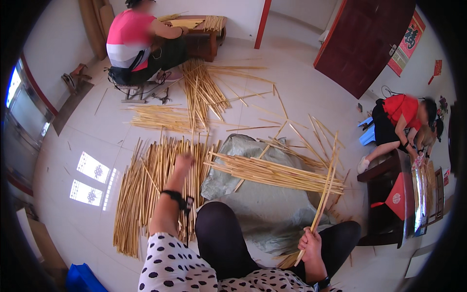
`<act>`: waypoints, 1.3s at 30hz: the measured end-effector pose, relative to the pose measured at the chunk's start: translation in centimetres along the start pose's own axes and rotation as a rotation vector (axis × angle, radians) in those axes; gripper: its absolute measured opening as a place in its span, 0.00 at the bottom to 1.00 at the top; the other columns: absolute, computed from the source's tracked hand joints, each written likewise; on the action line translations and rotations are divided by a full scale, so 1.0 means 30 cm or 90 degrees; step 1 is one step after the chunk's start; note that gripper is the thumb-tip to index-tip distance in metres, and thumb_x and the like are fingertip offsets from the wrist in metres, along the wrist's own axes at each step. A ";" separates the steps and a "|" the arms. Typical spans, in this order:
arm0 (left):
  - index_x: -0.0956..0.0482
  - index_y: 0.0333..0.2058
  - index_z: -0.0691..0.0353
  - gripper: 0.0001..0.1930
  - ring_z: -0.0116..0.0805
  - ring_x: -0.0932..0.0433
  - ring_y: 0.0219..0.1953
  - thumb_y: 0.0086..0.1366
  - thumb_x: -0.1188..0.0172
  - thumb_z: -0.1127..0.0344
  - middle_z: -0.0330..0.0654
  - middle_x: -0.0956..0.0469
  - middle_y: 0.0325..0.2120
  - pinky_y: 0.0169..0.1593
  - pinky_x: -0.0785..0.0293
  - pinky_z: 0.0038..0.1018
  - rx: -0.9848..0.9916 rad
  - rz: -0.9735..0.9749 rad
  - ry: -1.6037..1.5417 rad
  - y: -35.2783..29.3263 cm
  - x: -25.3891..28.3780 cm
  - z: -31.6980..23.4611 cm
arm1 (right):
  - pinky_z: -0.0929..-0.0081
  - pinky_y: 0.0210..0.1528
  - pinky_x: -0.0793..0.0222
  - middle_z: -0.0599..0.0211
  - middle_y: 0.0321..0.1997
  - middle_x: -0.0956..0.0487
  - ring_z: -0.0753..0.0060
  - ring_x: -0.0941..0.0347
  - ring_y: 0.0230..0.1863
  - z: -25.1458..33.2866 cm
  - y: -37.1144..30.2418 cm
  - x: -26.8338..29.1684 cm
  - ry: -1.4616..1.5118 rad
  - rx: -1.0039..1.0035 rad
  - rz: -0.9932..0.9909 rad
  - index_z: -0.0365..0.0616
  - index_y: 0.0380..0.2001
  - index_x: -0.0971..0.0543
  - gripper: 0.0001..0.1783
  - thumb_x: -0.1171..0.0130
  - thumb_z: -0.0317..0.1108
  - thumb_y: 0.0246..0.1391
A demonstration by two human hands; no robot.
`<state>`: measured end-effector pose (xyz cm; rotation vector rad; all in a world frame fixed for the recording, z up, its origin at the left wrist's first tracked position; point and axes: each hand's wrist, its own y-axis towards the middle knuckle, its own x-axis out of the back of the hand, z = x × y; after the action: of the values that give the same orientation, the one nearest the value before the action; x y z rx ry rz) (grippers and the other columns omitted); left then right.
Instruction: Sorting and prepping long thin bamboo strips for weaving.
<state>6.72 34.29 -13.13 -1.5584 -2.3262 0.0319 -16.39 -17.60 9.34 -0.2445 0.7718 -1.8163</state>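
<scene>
My right hand [311, 246] is closed around the lower ends of a few long straw-coloured stalks [322, 207], which slant up and away from it. Over the right part of a wide pile of similar stalks [129, 209], my left hand [184, 163] reaches out with its fingers curled; what they grip, if anything, is hidden. A loose bundle of stalks [277, 171] lies crosswise on a grey-green sack [272, 209] in front of my knees. The upright stalks in my right hand cross the bundle's right end.
Scattered stalks [233, 78] and another heap [160, 118] lie farther out on the tiled floor. A person in pink [129, 36] sits by a wooden bench [211, 41]. Another person in red [404, 109] bends beside a dark table [384, 214] at right. A blue bag [82, 277] stands lower left.
</scene>
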 end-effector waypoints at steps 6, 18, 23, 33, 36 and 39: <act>0.40 0.58 0.66 0.24 0.34 0.21 0.34 0.62 0.51 0.74 0.47 0.28 0.49 0.29 0.31 0.23 -0.072 0.032 -0.200 0.087 -0.012 -0.404 | 0.83 0.13 0.50 0.77 0.15 0.41 0.83 0.46 0.12 0.005 -0.013 -0.019 0.008 0.017 0.010 0.48 0.36 0.32 0.04 0.52 0.35 0.61; 0.25 0.43 0.66 0.11 0.26 0.22 0.29 0.65 0.50 0.68 0.38 0.23 0.33 0.27 0.31 0.19 -0.106 0.114 -0.012 -0.255 0.042 -0.581 | 0.84 0.13 0.50 0.78 0.15 0.41 0.84 0.46 0.12 0.026 -0.092 0.033 0.042 0.038 0.049 0.48 0.35 0.31 0.03 0.52 0.34 0.60; 0.26 0.44 0.66 0.13 0.25 0.22 0.27 0.63 0.47 0.67 0.39 0.22 0.31 0.26 0.32 0.19 -0.228 0.146 -0.002 -0.446 0.025 -0.908 | 0.85 0.13 0.51 0.79 0.14 0.42 0.85 0.47 0.12 0.022 -0.140 0.074 0.051 0.054 0.055 0.49 0.35 0.30 0.04 0.52 0.35 0.61; 0.26 0.44 0.68 0.13 0.27 0.21 0.30 0.63 0.49 0.69 0.41 0.22 0.33 0.33 0.28 0.22 -0.336 0.493 0.102 -0.878 -0.350 -1.157 | 0.84 0.14 0.52 0.79 0.14 0.41 0.85 0.47 0.12 0.037 -0.218 0.120 0.099 0.074 0.099 0.47 0.36 0.30 0.05 0.51 0.34 0.60; 0.26 0.44 0.69 0.13 0.29 0.21 0.29 0.62 0.48 0.69 0.45 0.22 0.32 0.34 0.27 0.24 -0.356 0.507 0.147 -0.844 -0.470 -1.059 | 0.85 0.14 0.52 0.80 0.15 0.41 0.86 0.47 0.12 0.022 -0.226 0.130 0.118 0.063 0.137 0.47 0.37 0.30 0.05 0.51 0.35 0.60; 0.25 0.40 0.69 0.13 0.37 0.19 0.26 0.59 0.47 0.68 0.50 0.20 0.29 0.35 0.26 0.30 -0.343 0.447 0.204 -0.800 -0.556 -0.968 | 0.85 0.15 0.52 0.80 0.15 0.41 0.86 0.48 0.12 0.011 -0.238 0.138 0.129 0.048 0.137 0.47 0.37 0.30 0.05 0.51 0.35 0.60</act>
<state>-0.63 4.81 14.69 -2.3553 -1.5119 -0.6675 -23.29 -20.08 13.16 0.0711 0.8349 -1.6777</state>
